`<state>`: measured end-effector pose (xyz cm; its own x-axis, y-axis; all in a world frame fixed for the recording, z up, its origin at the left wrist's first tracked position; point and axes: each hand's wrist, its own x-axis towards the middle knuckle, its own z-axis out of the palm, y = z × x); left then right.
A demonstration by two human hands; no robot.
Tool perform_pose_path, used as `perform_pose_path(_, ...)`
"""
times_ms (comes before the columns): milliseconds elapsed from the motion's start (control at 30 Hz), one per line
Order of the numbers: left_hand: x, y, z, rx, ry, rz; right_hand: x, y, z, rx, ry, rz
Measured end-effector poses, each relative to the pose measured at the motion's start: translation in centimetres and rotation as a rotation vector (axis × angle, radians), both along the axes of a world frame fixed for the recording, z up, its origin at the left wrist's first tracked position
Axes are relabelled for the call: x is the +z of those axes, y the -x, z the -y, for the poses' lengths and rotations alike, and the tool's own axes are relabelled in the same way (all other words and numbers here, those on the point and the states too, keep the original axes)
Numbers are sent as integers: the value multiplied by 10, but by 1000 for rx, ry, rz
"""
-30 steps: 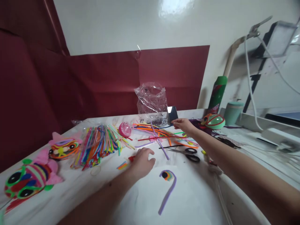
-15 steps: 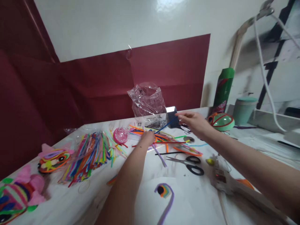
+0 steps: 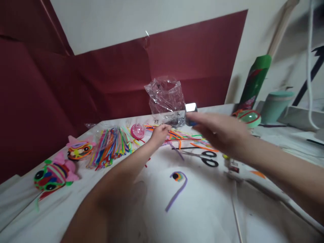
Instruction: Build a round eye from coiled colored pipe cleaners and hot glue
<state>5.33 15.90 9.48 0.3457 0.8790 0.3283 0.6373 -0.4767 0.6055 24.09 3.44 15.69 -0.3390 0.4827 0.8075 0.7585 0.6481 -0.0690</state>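
My left hand [image 3: 160, 134] is at the near edge of a loose pile of coloured pipe cleaners [image 3: 177, 135], its fingers pinched; what is between them, if anything, cannot be made out. Blurred, my right hand [image 3: 220, 130] is raised to the right of the pile with its fingers stretched out, and nothing shows in it. It partly covers a dark device with a bright screen [image 3: 191, 108]. Below the pile lie scissors with black handles [image 3: 202, 156]. A purple pipe cleaner [image 3: 179, 194] curves around a small rainbow eye shape [image 3: 178, 176] on white paper.
To the left are a bundle of pipe cleaners [image 3: 111, 148], a pink clear dome [image 3: 138, 131] and two colourful fish-like crafts [image 3: 54, 175]. A clear plastic bag [image 3: 167, 98] stands behind. On the right are a glue gun [image 3: 235, 170], green bottle [image 3: 255, 81] and green dome [image 3: 250, 118].
My right hand has opened out and come nearer the camera. The blue pipe cleaner that stretched between my hands no longer shows. The whole view has shifted and tilted.
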Motion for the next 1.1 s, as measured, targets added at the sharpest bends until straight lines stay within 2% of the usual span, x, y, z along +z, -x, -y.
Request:
perform_pose_path(33, 0, 3, 23, -104, 63, 60, -14, 8, 1, 24, 48, 74)
perform_pose_path(100, -2, 13, 68, -449, 363, 335, -41, 23, 6, 130, 174, 223)
perform_pose_path(133, -3, 19, 87, -500, 446, 397, -53, 30, 10, 168, 238, 264)
perform_pose_path(200, -9, 31, 117, -394, 508, 461, -72, 42, 21, 205, 320, 277)
perform_pose_path(300, -20, 41, 138, -313, 637, 500, -91, 51, 36, 243, 380, 207)
perform_pose_path(433, -31, 43, 140, -293, 704, 464, -110, 50, 40, 242, 451, 103)
perform_pose_path(500, -33, 42, 138, -300, 680, 395, -117, 47, 37, 236, 484, 65)
perform_pose_path(667, -38, 47, 124, -235, 352, 166, -124, 31, 31, 190, 521, 97)
perform_pose_path(733, -44, 53, 112, -192, 293, 101, -126, 25, 30, 130, 526, 110)
perform_pose_path(800, -52, 57, 101, -42, 144, 41, -129, 22, 30, 71, 553, 102)
perform_pose_path(833, -57, 58, 97, -18, 127, 33, -130, 22, 31, 52, 568, 94)
perform_pose_path(967, -75, 59, 96, -65, 124, -3, -130, 29, 31, 80, 573, 95)
perform_pose_path(1100, -83, 57, 106, -131, 57, -51, -123, 40, 25, 54, 560, 199)
